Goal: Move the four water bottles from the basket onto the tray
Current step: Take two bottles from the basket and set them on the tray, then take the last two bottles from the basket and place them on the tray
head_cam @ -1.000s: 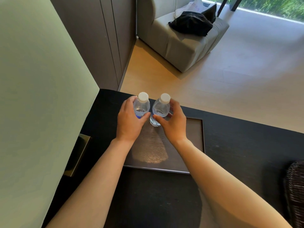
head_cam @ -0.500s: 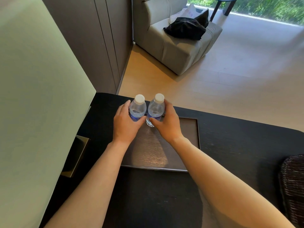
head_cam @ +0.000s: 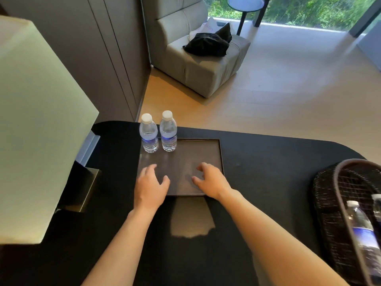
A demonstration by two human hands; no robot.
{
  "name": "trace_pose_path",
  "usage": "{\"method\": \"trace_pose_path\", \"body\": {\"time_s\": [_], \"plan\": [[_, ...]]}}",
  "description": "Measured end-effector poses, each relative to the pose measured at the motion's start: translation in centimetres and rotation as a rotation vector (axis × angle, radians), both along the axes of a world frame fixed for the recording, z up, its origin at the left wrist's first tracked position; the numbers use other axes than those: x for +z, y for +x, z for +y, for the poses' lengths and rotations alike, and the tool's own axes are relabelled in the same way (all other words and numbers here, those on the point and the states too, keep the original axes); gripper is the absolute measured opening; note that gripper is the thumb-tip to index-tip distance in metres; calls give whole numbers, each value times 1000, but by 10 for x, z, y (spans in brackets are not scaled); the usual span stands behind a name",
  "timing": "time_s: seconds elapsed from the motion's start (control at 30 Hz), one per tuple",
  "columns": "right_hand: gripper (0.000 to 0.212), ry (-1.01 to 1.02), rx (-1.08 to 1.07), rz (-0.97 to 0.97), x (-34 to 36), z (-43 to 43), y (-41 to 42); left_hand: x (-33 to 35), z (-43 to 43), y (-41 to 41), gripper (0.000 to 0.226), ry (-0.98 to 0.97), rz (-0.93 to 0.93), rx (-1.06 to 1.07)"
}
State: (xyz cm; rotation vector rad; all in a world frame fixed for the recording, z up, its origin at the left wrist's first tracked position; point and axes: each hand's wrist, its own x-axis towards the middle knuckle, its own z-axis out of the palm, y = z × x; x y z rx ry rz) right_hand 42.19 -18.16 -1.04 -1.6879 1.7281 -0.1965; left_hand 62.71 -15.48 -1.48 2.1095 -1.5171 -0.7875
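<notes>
hands (head_cam: 179, 184) released, withdrawn (both empty) | two bottles (head_cam: 158, 134) standing on tray (head_cam: 206, 153)

Two bare forearms show over the bench (head_cam: 268, 172), with no sleeve reaching as far as the frame's lower edge. The left hand (head_cam: 149, 187) and the right hand (head_cam: 210, 181) wear no glove, ring, watch or band. The fingers (head_cam: 151, 168) look slightly blurred; nails are too indistinct to describe.

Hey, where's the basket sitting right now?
In the head view the basket sits at the right edge of the dark table, right of the tray, with a water bottle lying inside.
</notes>
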Motion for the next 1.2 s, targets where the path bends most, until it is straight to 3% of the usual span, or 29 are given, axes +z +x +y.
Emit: {"method": "trace_pose_path", "body": {"time_s": [0.17, 0.33, 0.73, 0.93, 1.2], "plan": [[35, 72, 21, 46, 19, 69, -69, 11, 64, -62, 48, 90, -143, -278], [32, 35, -84, 75, 33, 152, -151, 31, 124, -143, 45, 117, -186, -428], [25, -52, -316, 200, 80, 335, -352, 79, 238, -348, 28, -34, -273, -789], [22, -61, -446, 223, 89, 364, -430, 86, 239, -436, 21, -74, -274, -891], [27, -22, -537, 262, 80, 329, -514, 65, 195, -544, 20, -23, -249, -952]]}}
